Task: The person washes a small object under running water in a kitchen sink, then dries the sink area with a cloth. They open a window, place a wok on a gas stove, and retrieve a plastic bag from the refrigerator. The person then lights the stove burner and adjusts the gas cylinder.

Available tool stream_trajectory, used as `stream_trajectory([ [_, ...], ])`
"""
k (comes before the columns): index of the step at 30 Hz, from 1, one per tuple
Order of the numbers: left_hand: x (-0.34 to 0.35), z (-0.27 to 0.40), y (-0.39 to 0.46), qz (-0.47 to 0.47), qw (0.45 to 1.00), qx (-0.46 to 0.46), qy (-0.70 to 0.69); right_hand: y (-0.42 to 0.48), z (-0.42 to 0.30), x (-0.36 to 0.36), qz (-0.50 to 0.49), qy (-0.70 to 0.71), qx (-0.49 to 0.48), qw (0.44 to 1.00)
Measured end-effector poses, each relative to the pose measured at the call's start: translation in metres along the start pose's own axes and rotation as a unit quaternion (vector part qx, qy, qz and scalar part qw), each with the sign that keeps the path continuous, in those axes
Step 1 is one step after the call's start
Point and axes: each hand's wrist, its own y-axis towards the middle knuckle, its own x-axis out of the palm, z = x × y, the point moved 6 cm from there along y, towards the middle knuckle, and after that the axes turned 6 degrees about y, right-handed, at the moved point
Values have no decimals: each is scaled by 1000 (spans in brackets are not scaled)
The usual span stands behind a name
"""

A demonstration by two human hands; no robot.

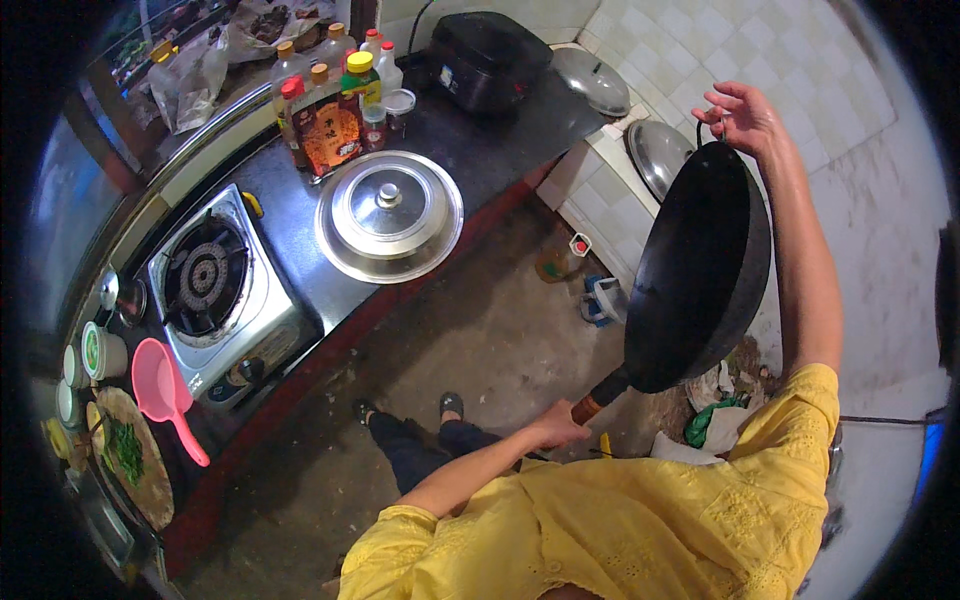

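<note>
A dark wok (694, 270) is tipped on its side in the air in front of me at the right, its black inside facing left. My left hand (559, 426) grips its straight handle (600, 395), which has a brown grip section. High at the wok's opposite rim, my right hand (742, 120) is at a small loop handle (700, 135), some fingers curled at it and others raised. Over on the counter, the gas stove (202, 276) has a bare burner. Near it sits a round metal lid with a knob (388, 217).
Several sauce bottles (330, 131) and a black appliance (487, 60) stand at the back of the counter. A pink ladle (161, 382) lies near a cutting board (154, 480) with chopped greens (127, 450). Metal lids (592, 79) lean by the tiled wall; a plastic jug (559, 262) is on the floor.
</note>
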Motion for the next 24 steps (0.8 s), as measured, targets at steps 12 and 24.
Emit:
stream_trajectory([
  [12, -155, 16, -167, 254, 933, -53, 248, -14, -8, 107, -99, 71, -29, 992],
  [24, -279, 46, -572, 665, 517, -319, 434, -53, 142, 419, -312, 201, 20, 928],
])
